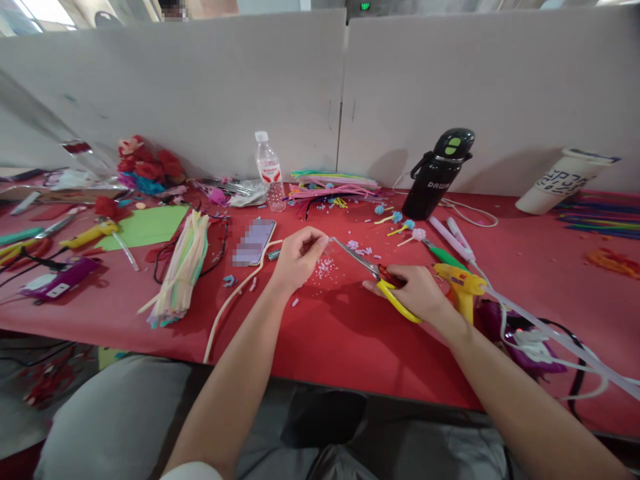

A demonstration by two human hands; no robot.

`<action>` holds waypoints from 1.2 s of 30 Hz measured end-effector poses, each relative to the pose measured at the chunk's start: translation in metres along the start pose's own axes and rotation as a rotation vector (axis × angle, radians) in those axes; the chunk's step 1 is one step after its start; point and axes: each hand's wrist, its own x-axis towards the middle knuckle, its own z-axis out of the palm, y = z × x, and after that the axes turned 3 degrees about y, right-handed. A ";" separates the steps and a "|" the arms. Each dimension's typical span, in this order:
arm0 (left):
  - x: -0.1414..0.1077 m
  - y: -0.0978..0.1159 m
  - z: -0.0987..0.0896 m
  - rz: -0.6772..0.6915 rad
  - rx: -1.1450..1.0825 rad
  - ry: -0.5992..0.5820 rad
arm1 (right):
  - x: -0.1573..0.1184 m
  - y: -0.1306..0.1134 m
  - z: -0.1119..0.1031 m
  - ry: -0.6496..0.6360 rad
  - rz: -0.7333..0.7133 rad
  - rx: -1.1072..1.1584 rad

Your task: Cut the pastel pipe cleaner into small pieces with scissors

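My left hand [301, 257] is closed in a pinch above the table; a small pale bit shows at its fingertips, too small to name. A cream pipe cleaner [235, 293] runs from the table's front edge up to this hand, where its end is hidden. My right hand [413, 290] grips yellow-and-red-handled scissors [357, 255], their blade tips close to the left fingertips. Beneath lie tiny pink trimmings [325, 268] and short pink cut pieces [363, 250]. A yellow glue gun [465, 287] stands just right of my right hand.
Left are a phone [255, 241], a pipe cleaner bundle [183, 270] and green paper [147, 225]. Behind stand a plastic bottle [270, 173], a black flask [436, 177] and a tilted white cup [555, 181]. Small pompom-topped stems [397, 217] lie before the flask. Cables [575, 353] cross the right side.
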 end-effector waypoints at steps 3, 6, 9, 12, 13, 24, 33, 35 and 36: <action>0.000 0.000 0.000 0.002 0.011 0.002 | 0.000 -0.003 -0.002 -0.017 -0.003 0.025; 0.000 0.000 -0.001 0.004 0.020 0.004 | 0.000 -0.003 -0.003 -0.023 0.001 0.037; 0.000 0.000 -0.001 0.015 0.027 0.002 | -0.001 -0.002 -0.002 -0.016 0.017 0.036; 0.000 0.000 -0.001 0.020 0.039 0.008 | 0.000 -0.001 -0.002 -0.026 0.023 0.036; 0.000 0.000 -0.001 0.018 0.043 0.011 | 0.000 -0.001 -0.002 -0.030 0.022 0.037; 0.000 -0.001 0.000 0.024 0.054 0.016 | -0.001 -0.002 -0.002 -0.038 0.024 0.035; 0.000 -0.001 -0.001 0.015 0.041 0.001 | 0.000 -0.002 -0.003 -0.032 0.023 0.026; 0.000 0.000 -0.001 0.015 0.041 -0.002 | 0.000 -0.002 -0.003 -0.016 0.019 0.032; 0.000 0.000 -0.001 0.015 0.041 -0.002 | 0.000 -0.003 -0.003 -0.014 0.015 0.037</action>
